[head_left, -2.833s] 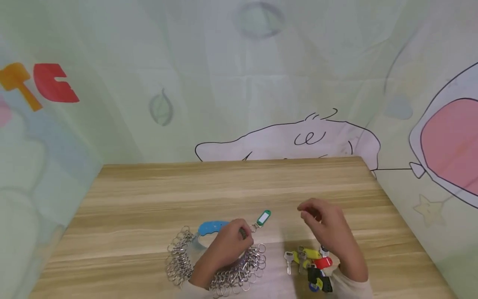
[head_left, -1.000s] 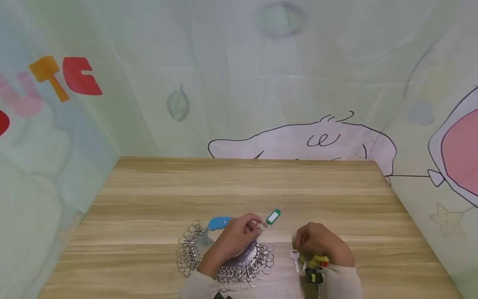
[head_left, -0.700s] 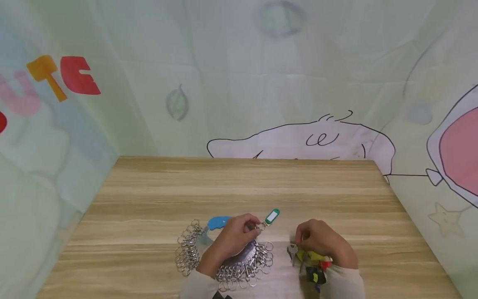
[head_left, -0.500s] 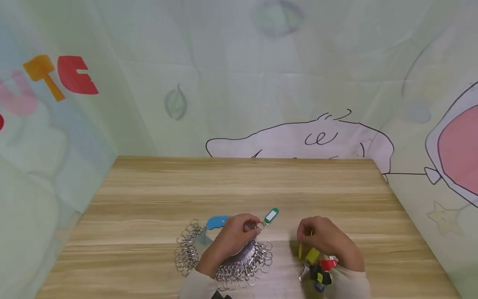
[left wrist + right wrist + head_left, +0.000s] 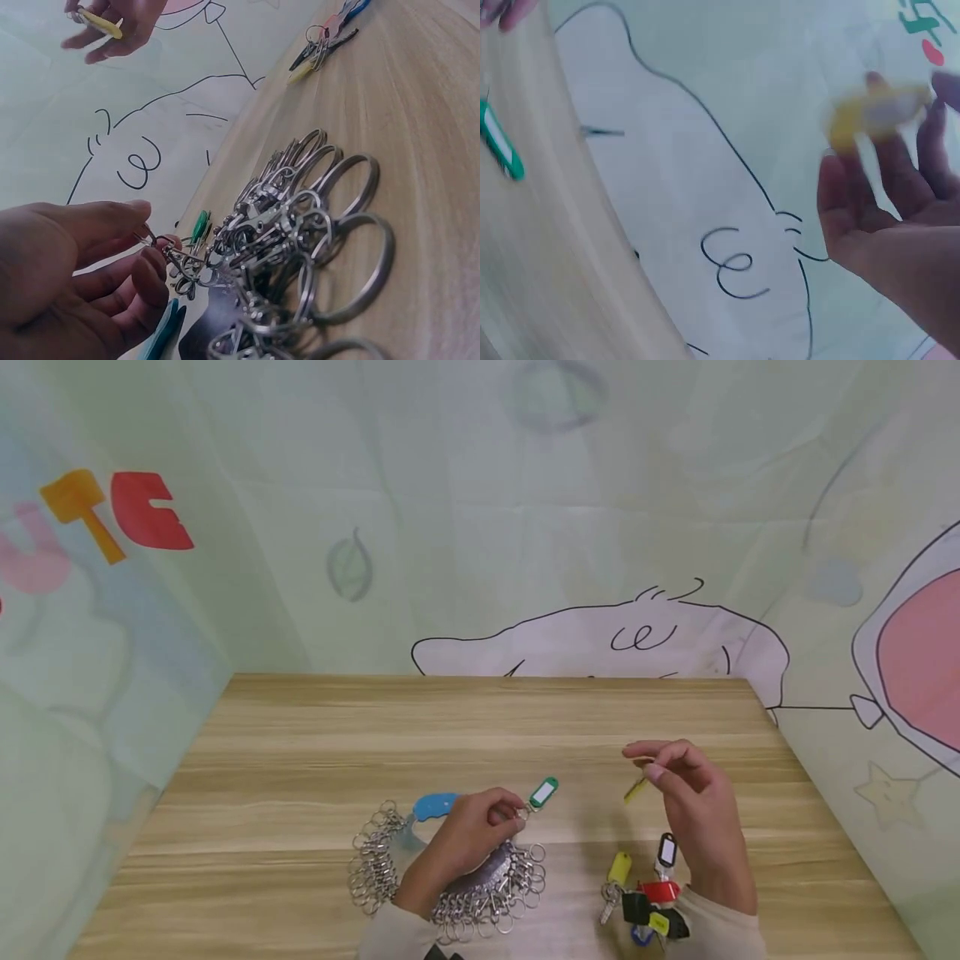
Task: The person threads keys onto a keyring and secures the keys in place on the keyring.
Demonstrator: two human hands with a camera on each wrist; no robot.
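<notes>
My left hand [image 5: 512, 811] rests over a heap of metal key rings [image 5: 457, 893] and pinches a small clasp ring [image 5: 152, 239] joined to a green key tag [image 5: 543, 792]. A blue tag [image 5: 435, 806] lies just left of that hand. My right hand [image 5: 647, 767] is raised above the table and pinches a yellow key tag [image 5: 636, 789] between thumb and fingers; the tag is blurred in the right wrist view [image 5: 877, 109]. Below that hand lies a bunch of keys with coloured tags [image 5: 643, 893].
The wooden table [image 5: 480, 727] stands in a corner of pale green cartoon-printed cloth walls [image 5: 525, 527]. The key rings [image 5: 307, 240] spread near the front edge, with the keys [image 5: 322, 51] to their right.
My right hand has risen from the key bunch and moved away from me with the yellow tag pinched in it. The left hand has kept its hold on the clasp ring.
</notes>
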